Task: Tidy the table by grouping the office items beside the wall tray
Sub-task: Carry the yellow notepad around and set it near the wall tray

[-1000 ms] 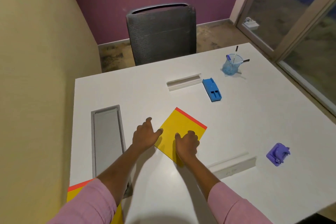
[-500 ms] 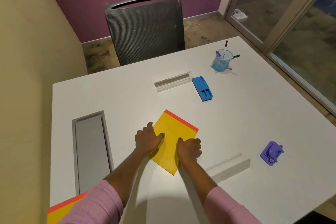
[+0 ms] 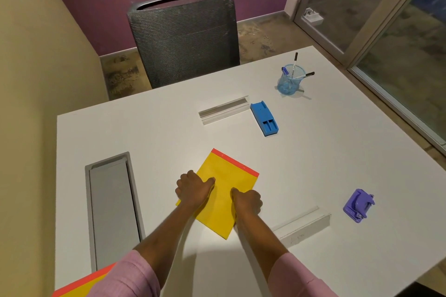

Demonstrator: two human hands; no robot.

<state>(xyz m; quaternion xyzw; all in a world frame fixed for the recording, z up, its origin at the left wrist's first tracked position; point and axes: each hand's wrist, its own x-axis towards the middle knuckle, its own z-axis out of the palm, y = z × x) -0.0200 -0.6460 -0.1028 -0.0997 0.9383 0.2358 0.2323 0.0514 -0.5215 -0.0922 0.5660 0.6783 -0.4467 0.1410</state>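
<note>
A yellow notepad with a red top strip lies tilted on the white table, in front of me. My left hand grips its left edge with curled fingers and the thumb on top. My right hand grips its right edge the same way. The grey wall tray is set into the table at the left, by the beige wall. A blue block-shaped item, a blue mesh pen cup and a purple desk tool stand further right.
A second yellow pad pokes out at the bottom left under my sleeve. Two narrow slots are cut into the tabletop. A dark mesh chair stands at the far edge. Glass doors run along the right.
My left fingers were spread and have curled onto the pad's edge. The pad has slid slightly toward me. The view has shifted.
</note>
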